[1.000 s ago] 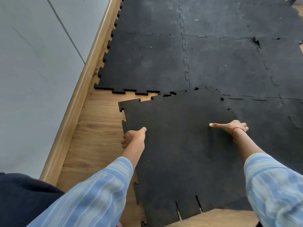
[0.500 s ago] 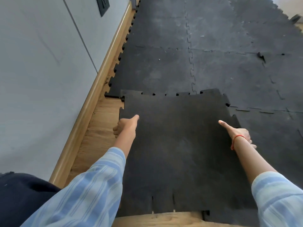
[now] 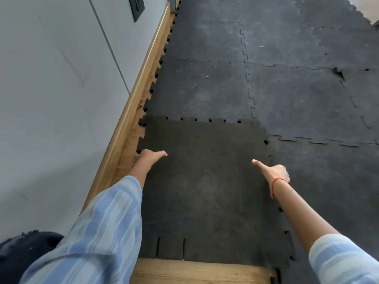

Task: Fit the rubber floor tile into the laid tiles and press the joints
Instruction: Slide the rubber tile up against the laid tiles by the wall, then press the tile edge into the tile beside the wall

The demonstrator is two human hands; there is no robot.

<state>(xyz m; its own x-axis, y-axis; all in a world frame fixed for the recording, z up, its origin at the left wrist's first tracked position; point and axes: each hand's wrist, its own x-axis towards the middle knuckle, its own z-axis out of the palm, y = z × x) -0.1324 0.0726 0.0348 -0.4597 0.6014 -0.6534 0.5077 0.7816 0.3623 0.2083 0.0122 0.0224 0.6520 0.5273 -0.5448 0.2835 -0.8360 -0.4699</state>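
Observation:
A black rubber floor tile (image 3: 205, 181) with jigsaw edges lies flat in front of me. Its far edge overlaps the laid tiles (image 3: 287, 89) and its right edge lies over the neighbouring laid tile. My left hand (image 3: 150, 156) grips the tile's left edge near the far corner, thumb on top. My right hand (image 3: 274, 171) holds the right edge, thumb stretched across the top. Small gaps show along the far joint.
A grey wall (image 3: 51, 99) with a wooden skirting board (image 3: 131, 103) runs close along the left. Bare wood floor (image 3: 194, 271) shows at the near edge and in a thin strip beside the skirting. A dark wall socket (image 3: 136, 7) sits upper left.
The tile was skewed and apart from the laid tiles; both hands have slid it forward and left, squaring it so its far edge now meets them near the skirting.

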